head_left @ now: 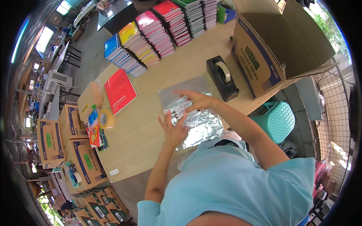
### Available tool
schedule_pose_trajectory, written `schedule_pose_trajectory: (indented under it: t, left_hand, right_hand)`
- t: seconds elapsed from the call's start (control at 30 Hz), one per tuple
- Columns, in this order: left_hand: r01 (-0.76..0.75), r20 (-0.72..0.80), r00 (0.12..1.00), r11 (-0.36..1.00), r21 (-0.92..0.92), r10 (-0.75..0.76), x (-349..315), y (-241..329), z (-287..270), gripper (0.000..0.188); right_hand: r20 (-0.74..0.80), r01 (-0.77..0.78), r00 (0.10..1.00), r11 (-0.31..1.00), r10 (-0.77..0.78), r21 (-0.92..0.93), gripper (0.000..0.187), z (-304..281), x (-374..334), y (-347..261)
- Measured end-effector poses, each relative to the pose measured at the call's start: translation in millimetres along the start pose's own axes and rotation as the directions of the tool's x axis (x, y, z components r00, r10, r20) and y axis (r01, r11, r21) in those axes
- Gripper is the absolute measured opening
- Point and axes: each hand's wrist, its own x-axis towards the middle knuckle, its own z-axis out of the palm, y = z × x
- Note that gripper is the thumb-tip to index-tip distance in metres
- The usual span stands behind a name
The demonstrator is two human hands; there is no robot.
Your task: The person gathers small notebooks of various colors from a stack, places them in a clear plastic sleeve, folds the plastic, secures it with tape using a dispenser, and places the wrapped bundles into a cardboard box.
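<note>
A stack of clear, shiny plastic bags or sheets point(203, 130) lies on the table against my front. My left hand point(174, 130) is at its left side, fingers apart and touching the plastic. Over the upper part of the plastic reaches my right hand point(197, 101), its fingers stretched out to the left and its thumb pointing down. Small dark marks show between the hands; I cannot tell what they are. A red notebook point(120, 91) lies flat to the left. Beyond my right hand stands a black tape dispenser point(222, 78) with a roll of tape.
Stacked notebooks in blue point(124, 56), yellow, pink, red and green line the table's far edge. An open cardboard box point(258, 56) stands at the right. Tape rolls point(107, 119) and small colourful packs lie at the left edge. A teal stool point(277, 120) and cartons point(85, 162) flank the table.
</note>
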Motion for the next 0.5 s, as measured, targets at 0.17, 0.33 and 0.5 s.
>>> schedule_pose_trajectory:
  t: [0.17,0.33,0.5]
  left_hand:
    - [-0.002,-0.192,0.981,0.986,-0.165,-0.03,2.1,15.9,6.8,0.058]
    - [0.126,-0.176,0.967,0.945,-0.303,-0.186,4.9,20.9,-0.9,0.046]
    - [0.044,-0.157,0.982,0.939,-0.341,-0.102,36.1,10.5,-14.0,0.023]
  right_hand:
    - [-0.019,0.038,0.999,0.999,-0.038,-0.007,0.101,-2.1,2.1,15.8]
    - [-0.002,0.011,1.0,1.0,-0.011,0.014,0.102,-1.0,0.1,6.4]
    - [-0.001,-0.059,0.998,0.998,0.059,0.012,0.103,-3.4,-2.1,0.2]
